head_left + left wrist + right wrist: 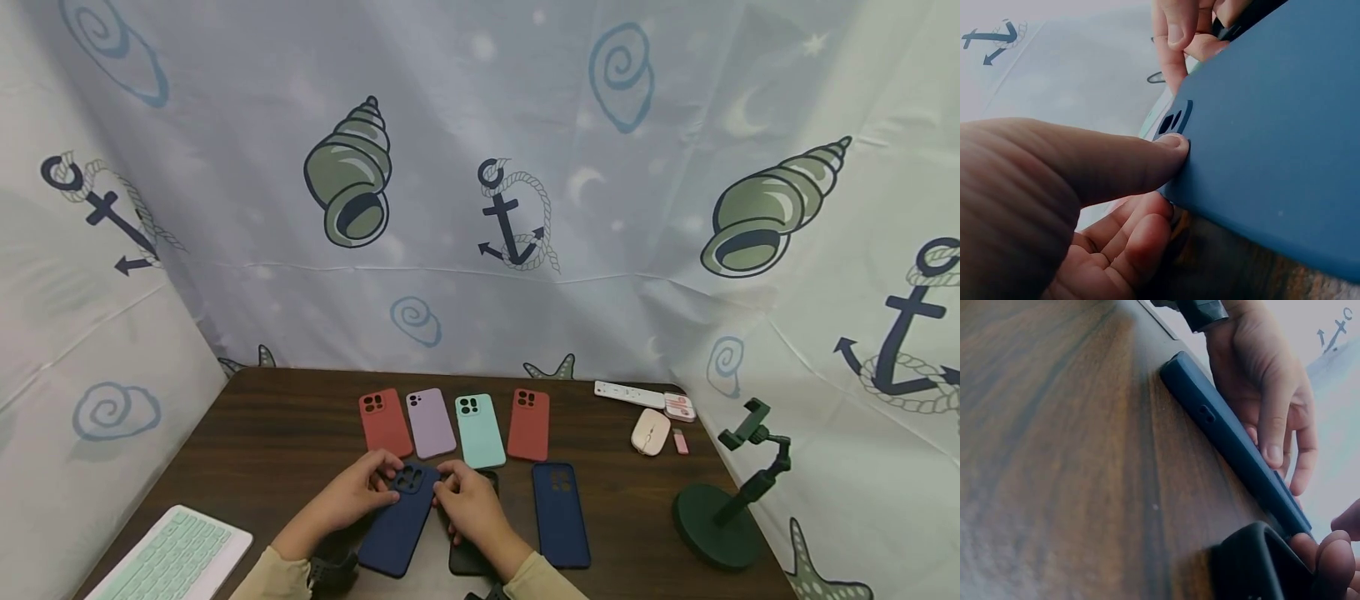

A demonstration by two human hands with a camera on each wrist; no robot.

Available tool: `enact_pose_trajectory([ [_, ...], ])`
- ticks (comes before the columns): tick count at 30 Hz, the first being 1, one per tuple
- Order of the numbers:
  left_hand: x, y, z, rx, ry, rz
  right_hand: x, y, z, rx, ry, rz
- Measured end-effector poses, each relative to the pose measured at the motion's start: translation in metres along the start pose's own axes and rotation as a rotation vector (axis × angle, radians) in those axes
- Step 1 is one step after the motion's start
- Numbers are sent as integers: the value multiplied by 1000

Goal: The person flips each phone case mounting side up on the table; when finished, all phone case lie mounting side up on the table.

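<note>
A dark blue phone case [400,525] lies tilted between both hands, its camera cutouts at the far end. My left hand [352,500] pinches its upper left edge, the thumb [1172,144] on the back beside the cutouts and curled fingers below the rim. My right hand [471,504] pinches the upper right corner; in the right wrist view its fingertips [1335,556] meet the far end. Beneath the right hand lies a black phone case [468,558], partly hidden, its rim [1260,550] near the right wrist camera. Whether the blue case contains a phone is hidden.
Behind the hands stand out a red case [386,425], a lilac case [432,425], a mint case [480,432] and another red case [528,429]. Another blue case [561,521] lies right. A keyboard [176,554], mouse [650,432], power strip [630,394] and green phone stand [720,525] flank them.
</note>
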State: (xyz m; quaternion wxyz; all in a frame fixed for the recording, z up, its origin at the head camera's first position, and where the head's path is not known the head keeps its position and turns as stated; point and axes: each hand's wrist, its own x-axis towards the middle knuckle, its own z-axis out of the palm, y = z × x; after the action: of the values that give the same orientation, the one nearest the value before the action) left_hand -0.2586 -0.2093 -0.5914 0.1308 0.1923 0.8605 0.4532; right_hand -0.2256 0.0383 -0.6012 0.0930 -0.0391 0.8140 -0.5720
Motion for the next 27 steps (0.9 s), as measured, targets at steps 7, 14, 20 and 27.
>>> enact_pose_trajectory([
  [7, 1, 4, -2, -29, 7, 14, 0, -4, -1, 14, 35, 14],
  [14, 1, 6, 2, 3, 23, -2, 0, -1, 0, -35, 68, -32],
  [20, 3, 7, 3, 45, 44, -11, 1, -1, -4, -4, 67, -94],
  [27, 1, 9, 0, 44, 32, -19, 2, -1, -7, 165, -3, -95],
])
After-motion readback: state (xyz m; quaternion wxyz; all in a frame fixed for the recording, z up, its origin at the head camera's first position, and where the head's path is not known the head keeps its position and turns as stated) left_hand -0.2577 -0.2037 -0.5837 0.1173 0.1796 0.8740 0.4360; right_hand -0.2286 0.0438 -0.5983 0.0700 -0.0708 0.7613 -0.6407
